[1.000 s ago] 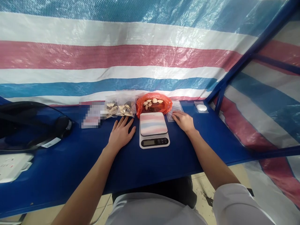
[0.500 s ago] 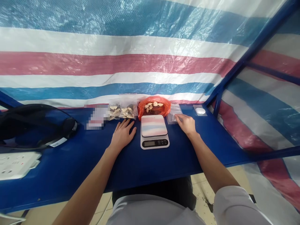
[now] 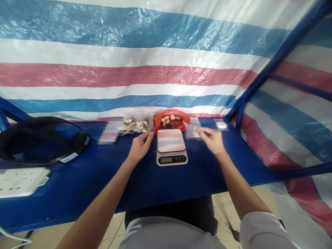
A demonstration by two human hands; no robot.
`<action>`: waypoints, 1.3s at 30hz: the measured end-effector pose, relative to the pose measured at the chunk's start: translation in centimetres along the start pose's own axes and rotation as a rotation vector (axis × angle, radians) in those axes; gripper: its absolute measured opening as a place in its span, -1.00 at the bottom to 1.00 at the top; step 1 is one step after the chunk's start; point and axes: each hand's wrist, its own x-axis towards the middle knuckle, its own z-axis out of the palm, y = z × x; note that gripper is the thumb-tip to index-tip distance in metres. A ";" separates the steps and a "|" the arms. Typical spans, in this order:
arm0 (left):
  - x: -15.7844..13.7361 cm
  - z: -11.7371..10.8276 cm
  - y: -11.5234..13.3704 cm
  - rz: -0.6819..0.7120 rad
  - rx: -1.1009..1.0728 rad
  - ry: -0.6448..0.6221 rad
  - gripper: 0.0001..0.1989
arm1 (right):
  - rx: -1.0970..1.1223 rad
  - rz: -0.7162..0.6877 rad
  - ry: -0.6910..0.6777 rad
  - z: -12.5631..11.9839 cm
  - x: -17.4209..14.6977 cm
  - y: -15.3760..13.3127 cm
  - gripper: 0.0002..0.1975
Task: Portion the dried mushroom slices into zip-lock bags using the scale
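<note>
While the right hand (image 3: 210, 139) pinches a clear bag (image 3: 191, 131) beside the scale (image 3: 170, 141), the left hand (image 3: 140, 147) is half-curled, any hold unclear; likely light, limp and slippery, the bag suits an edge grip.

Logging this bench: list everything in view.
Loose bag: one or more, clear, right of open bag.
Filled bags: two, clear, left of open bag.
Open bag: one, red, behind scale.
Pale pieces: several, cream, in open bag.
Scale: one, white, centre.
Packet: one, pixelated, left of filled bags.
Oval object: one, white, back right.
Headset: one, black, left.
Power strip: one, white, front left.
Table: one, blue, under these.
Sheeting: uncounted, blue, white, red, behind and right.
Frame bars: several, blue, both sides.
Floor: one, beige, below.
Shirt: one, pale, bottom.
Arms: two, bare, from bottom.
Left hand: one, bare, near filled bags.
Right hand: one, bare, pinching loose bag.
</note>
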 end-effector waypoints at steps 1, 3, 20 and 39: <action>0.4 0.3 0.3 -0.029 -0.056 -0.011 -0.49 | 0.061 0.013 -0.016 0.5 0.3 -0.3 -0.70; 1.4 0.9 0.8 -0.059 -0.175 -0.049 -0.47 | 0.190 0.039 -0.041 1.7 0.9 -1.0 -0.71; 5.2 2.1 1.4 -0.177 -0.843 -0.373 -0.56 | 0.699 0.164 -0.225 8.0 3.9 -2.5 -0.73; 9.3 -3.1 2.8 0.048 -0.226 -0.419 -0.58 | 0.585 0.341 -0.496 7.7 7.5 -3.3 -0.57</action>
